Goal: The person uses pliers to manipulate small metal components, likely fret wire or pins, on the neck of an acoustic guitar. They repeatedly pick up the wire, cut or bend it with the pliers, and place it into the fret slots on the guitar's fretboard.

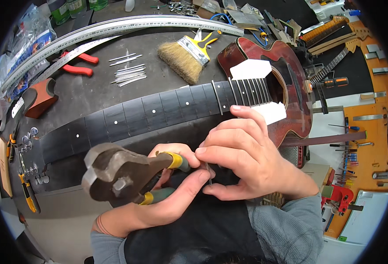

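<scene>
My left hand (pixel 176 198) wraps round the green and yellow handles of a pair of end nippers (pixel 119 174), their heavy steel head pointing left. Its thumb and finger also meet at a thin piece of fret wire (pixel 209 172). The fingers of my right hand (pixel 244 154) close on that same wire, the little finger raised near the fretboard. Just beyond lies a red guitar (pixel 300 116), its dark fretboard (pixel 134 115) dotted white and running left. Several frets (pixel 249 91) sit close to the soundhole; one longer fret (pixel 217 97) overhangs the board's edges. Bare slots cross the rest.
Cut fret wires (pixel 130 75) lie beyond the neck, near red-handled pliers (pixel 81 64) and a wide brush (pixel 184 57). A long ruler (pixel 114 27) spans the back. White masking pieces (pixel 251 69) flank the fretboard's end. A neck rest (pixel 41 97) and yellow-handled cutters (pixel 29 193) are left.
</scene>
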Motion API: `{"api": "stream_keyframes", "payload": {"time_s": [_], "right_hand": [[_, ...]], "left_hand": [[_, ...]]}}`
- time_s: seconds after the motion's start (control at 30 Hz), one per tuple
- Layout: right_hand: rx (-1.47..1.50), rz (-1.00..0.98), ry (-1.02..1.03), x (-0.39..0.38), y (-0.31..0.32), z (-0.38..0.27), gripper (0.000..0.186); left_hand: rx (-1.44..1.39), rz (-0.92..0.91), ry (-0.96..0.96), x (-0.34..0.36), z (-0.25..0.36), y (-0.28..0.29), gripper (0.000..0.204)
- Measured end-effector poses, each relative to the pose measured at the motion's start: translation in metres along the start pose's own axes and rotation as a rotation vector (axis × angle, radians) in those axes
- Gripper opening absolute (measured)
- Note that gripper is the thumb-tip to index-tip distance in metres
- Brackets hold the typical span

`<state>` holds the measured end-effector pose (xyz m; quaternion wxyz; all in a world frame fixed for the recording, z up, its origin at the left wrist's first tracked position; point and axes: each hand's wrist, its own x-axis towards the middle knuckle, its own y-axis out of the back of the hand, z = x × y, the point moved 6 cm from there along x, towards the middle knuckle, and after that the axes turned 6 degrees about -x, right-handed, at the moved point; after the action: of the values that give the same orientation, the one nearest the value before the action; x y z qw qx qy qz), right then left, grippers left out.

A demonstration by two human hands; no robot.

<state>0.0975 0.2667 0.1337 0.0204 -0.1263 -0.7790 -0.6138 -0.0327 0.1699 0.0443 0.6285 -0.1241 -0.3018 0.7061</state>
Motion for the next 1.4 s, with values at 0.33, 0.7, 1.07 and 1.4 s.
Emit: {"api": "stream_keyframes", "payload": {"time_s": [0.33, 0.7, 1.07, 1.4], "right_hand": [[0.270, 0.022, -0.083, -0.026, 0.001, 0.012, 0.083], [0.283, 0.063, -0.097, -0.027, 0.001, 0.011, 0.080], [-0.264, -0.056, -0.132, 0.015, 0.047, 0.069, 0.068], [-0.289, -0.151, -0.168, 0.027, 0.032, 0.096, 0.066]], "left_hand": [[-0.111, 0.035, 0.045, 0.005, -0.015, -0.007, 0.038], [-0.261, 0.020, 0.041, 0.006, -0.018, -0.013, 0.037], [0.620, -0.217, -0.173, 0.020, 0.009, 0.028, 0.029], [0.790, -0.286, -0.101, 0.019, -0.008, 0.056, 0.038]]}}
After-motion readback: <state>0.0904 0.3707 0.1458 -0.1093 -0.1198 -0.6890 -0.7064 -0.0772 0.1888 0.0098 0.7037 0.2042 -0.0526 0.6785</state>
